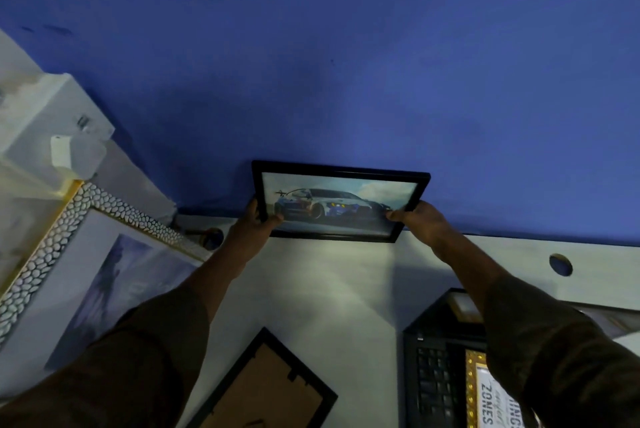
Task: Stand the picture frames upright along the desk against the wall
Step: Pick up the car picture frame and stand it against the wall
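A black-framed car picture [337,202] stands upright at the back of the white desk [329,289], leaning on the blue wall [346,63]. My left hand [254,225] grips its lower left corner and my right hand [420,221] grips its lower right corner. A large frame with a white pebbled border [86,271] lies tilted at the left. A black frame [266,389] lies face down near the front. A gold-edged frame with lettering [491,393] rests on a black keyboard [434,379] at the right.
White boxes [52,136] are stacked at the far left beside the wall. The desk has two round cable holes, one hole [560,265] at the right and another hole [213,238] beside the pebbled frame.
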Demonstrator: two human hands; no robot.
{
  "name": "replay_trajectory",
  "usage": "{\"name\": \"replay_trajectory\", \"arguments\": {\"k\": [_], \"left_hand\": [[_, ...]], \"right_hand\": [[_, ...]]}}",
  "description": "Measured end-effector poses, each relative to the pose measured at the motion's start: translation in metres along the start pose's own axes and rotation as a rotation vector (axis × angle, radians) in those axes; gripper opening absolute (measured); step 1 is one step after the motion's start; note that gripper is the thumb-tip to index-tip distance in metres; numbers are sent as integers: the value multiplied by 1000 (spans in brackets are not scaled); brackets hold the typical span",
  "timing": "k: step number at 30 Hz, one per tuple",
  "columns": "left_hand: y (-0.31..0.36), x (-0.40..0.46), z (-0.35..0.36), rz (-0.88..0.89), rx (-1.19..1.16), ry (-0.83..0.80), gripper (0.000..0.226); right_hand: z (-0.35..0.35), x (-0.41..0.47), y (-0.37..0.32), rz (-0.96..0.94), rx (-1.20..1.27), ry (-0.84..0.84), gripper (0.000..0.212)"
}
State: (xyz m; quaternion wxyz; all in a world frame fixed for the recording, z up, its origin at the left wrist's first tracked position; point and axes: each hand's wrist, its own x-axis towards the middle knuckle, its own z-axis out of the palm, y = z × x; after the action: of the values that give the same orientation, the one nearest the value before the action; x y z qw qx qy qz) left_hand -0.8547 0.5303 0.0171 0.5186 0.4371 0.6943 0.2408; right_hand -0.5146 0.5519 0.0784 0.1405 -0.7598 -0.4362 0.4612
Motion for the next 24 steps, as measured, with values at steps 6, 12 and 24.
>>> {"name": "replay_trajectory", "arguments": {"k": [6, 12, 24], "left_hand": [[32, -36, 13, -46, 98, 58, 91], [25, -66, 23, -109, 128, 111, 95], [-32, -222, 22, -32, 64, 356, 115]], "right_hand": [[-1, -16, -3, -13, -42, 31, 54], [-15, -45, -1, -24, -94, 77, 44], [7, -138, -24, -392, -156, -77, 57]]}}
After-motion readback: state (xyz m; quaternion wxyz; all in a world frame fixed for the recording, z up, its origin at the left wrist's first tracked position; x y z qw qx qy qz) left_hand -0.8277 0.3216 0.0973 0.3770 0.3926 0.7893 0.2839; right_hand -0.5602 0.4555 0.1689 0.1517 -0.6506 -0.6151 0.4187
